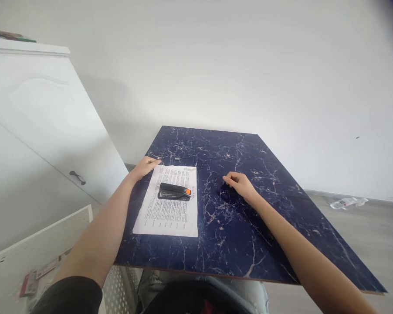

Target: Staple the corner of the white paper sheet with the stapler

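A black stapler [174, 192] with an orange patch lies across a printed sheet of paper [165, 222] on the left half of the table. My left hand [146, 166] rests at the table's left edge, beside the sheet's upper left corner. Its fingers are loosely curled, with nothing visible in them. To the right of the paper, my right hand [241, 183] is over the tabletop, its thumb and fingers drawn together and apart from the stapler. No object shows in it. Just beyond the sheet lies a tiny grey-green strip [177, 158], too small to make out.
The table [225, 257] has a dark blue marble-patterned top. A white cabinet [36, 113] with a dark handle stands at the left, above a perforated white bin [118, 288]. Crumpled plastic packaging [347, 203] lies on the floor by the wall at right.
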Demonstrator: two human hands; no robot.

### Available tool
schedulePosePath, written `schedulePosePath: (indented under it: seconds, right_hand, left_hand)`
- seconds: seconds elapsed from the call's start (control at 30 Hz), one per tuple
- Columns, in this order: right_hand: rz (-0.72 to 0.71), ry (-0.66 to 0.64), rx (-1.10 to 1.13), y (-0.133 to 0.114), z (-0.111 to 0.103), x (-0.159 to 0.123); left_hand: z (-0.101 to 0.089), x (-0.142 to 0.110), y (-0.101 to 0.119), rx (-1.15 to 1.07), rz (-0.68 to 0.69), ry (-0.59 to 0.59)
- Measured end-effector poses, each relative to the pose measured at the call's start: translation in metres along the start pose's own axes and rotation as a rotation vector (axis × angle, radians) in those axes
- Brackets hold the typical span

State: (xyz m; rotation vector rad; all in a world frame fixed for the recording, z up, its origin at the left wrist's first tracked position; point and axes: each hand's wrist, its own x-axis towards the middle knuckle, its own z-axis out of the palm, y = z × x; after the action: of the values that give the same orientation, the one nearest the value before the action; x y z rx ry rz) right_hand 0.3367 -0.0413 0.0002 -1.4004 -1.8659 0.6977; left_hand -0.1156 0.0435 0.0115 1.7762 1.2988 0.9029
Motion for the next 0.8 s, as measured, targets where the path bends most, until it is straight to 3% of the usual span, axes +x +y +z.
schedulePosePath:
  seconds: [0.1, 0.17, 0.27, 0.43, 0.57, 0.8]
  right_hand:
    - [-0.063, -0.093, 0.207, -0.034, 0.02, -0.004]
    - [-0.124, -0.169, 0.212, -0.059, 0.039, -0.006]
    - [-0.208, -0.183, 0.191, -0.089, 0.074, -0.007]
    - [-0.319, -0.309, 0.122, -0.106, 0.114, -0.006]
    - [-0.288, -0.331, 0.063, -0.104, 0.119, -0.006]
    - [-0.266, -0.32, 0.06, -0.1, 0.109, -0.004]
  left_hand:
    - [0.0, -0.002, 0.005, 0.001, 0.005, -0.012]
    - [0.0, -0.003, 0.006, 0.002, 0.017, -0.01]
    - [0.0, -0.003, 0.004, 0.006, 0.029, -0.035]
    - [-0.001, 0.0, -0.001, 0.022, 0.029, -0.052]
    - [0.0, 0.001, -0.003, 0.005, 0.015, -0.002]
    - [0.0, 0.002, -0.005, -0.004, 0.003, 0.018]
